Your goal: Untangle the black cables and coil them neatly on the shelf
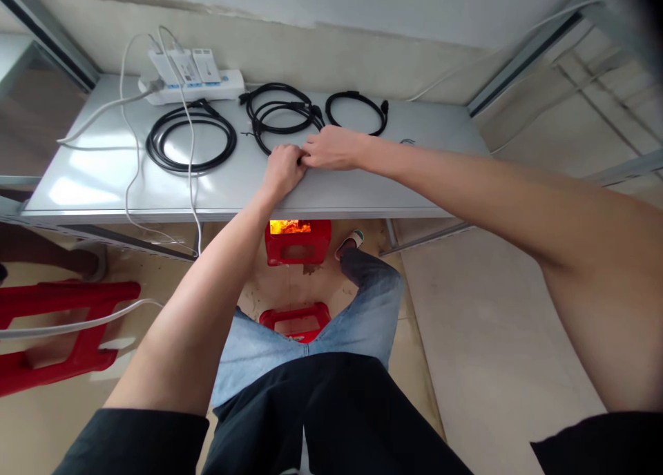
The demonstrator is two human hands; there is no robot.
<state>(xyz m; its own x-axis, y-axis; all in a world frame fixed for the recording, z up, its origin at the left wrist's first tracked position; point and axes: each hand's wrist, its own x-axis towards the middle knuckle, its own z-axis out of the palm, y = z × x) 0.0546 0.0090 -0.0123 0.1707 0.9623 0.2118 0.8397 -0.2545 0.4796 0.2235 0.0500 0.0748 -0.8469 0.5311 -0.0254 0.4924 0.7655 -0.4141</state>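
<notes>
Both my hands are at the front of a white metal table (88,192). My left hand (284,171) curls over a loop of black cable (274,119), its fingers closed at the cable's lower end. My right hand (331,149) reaches in from the right, and its fingertips meet those of my left hand. Whether they hold the cable is hidden. Another black cable coil (190,142) lies to the left, and a smaller one (357,110) lies to the right. At the back stands a white power strip (191,87) with several white plug-in adapters (184,66).
White cords (190,185) run from the power strip over the table's front edge to the floor. Red plastic stools (298,242) stand under and beyond the table, with another (62,330) at the lower left. My jeans-clad legs and a slipper (349,244) are below. Metal frame uprights flank the table.
</notes>
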